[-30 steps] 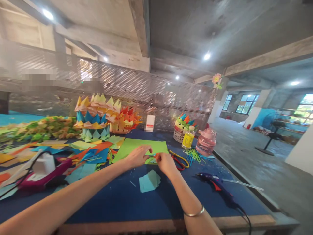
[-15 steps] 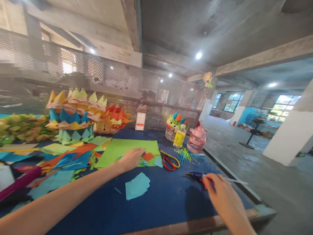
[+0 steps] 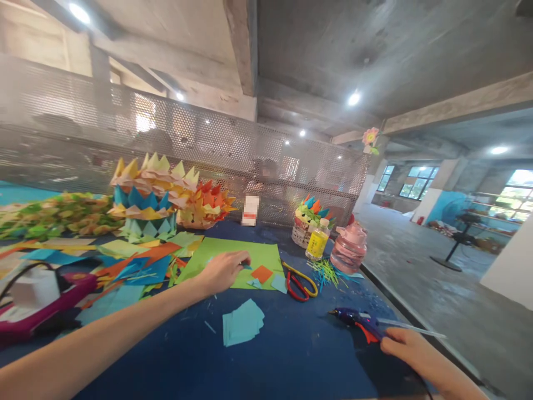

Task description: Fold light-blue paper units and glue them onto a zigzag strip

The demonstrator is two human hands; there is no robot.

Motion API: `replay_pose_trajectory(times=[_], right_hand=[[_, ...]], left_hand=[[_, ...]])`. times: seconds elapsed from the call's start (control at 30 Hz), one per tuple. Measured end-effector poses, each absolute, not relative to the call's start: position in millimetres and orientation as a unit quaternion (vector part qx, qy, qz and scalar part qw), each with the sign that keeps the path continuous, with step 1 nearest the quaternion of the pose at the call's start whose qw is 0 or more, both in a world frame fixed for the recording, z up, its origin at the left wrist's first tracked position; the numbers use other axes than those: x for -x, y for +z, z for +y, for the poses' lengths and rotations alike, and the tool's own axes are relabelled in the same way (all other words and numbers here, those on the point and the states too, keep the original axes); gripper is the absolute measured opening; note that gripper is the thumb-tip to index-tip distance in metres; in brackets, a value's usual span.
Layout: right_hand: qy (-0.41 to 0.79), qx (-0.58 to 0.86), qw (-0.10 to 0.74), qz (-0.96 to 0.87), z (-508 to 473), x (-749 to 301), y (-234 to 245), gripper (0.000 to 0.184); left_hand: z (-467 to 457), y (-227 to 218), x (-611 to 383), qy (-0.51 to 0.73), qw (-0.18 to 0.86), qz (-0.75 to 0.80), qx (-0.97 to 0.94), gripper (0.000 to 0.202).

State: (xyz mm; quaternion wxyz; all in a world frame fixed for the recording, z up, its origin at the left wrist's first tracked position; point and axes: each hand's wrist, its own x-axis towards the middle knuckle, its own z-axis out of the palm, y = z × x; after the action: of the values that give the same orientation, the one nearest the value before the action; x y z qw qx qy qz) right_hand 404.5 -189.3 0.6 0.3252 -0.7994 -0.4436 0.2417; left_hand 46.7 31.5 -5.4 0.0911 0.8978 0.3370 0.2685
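My left hand (image 3: 227, 271) is over a light green paper sheet (image 3: 266, 253), its fingertips pinched on a small blue paper piece (image 3: 246, 267). Beside it lie an orange paper square (image 3: 262, 273) and a pale blue square (image 3: 278, 283). Nearer me is a fanned stack of light blue paper pieces (image 3: 244, 323). At the right, my right hand (image 3: 406, 347) is closed at the handle end of a dark blue glue gun (image 3: 353, 316). The gun's orange trigger shows uncovered, its nozzle points left, and a clear glue stick juts from its back. Whether it touches the table I cannot tell.
Red-and-yellow scissors (image 3: 300, 282) lie right of the sheet. Behind are a yellow-labelled bottle (image 3: 317, 240), a pink jug (image 3: 348, 248) and folded-paper baskets (image 3: 145, 205). A magenta power strip (image 3: 79, 289) is at left. A perforated metal screen (image 3: 233, 147) stands along the back.
My right hand has drawn back along the glue gun's handle, baring the trigger, and the gun's shadow is closer to it. My left hand stays pinched over the green sheet. The view has shifted left.
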Motion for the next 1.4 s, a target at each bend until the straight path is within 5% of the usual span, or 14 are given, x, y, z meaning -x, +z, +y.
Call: replay_pose_trajectory(times=[0.17, 0.37, 0.6, 0.83, 1.4], right_hand=[[0.332, 0.74, 0.487, -0.325, -192.2, -379.0, 5.2, 0.019], [0.417, 0.681, 0.471, -0.374, -181.3, -343.1, 28.6, 0.045], [0.407, 0.63, 0.493, -0.442, -152.3, -306.3, 40.1, 0.018], [0.251, 0.676, 0.468, -0.511, -107.4, -279.2, 41.2, 0.032], [0.037, 0.662, 0.383, -0.644, -93.3, -263.5, -0.1, 0.02]], left_hand=[[21.4, -6.0, -37.7, 0.296, 0.108, 0.337, -0.887, 0.02], [9.7, -9.4, -36.7, 0.316, 0.141, 0.302, -0.888, 0.011], [2.1, -10.5, -36.5, 0.359, 0.167, 0.291, -0.871, 0.015], [-0.6, -11.3, -32.9, 0.381, 0.158, 0.277, -0.868, 0.01], [0.3, -14.0, -31.7, 0.373, 0.176, 0.306, -0.858, 0.01]])
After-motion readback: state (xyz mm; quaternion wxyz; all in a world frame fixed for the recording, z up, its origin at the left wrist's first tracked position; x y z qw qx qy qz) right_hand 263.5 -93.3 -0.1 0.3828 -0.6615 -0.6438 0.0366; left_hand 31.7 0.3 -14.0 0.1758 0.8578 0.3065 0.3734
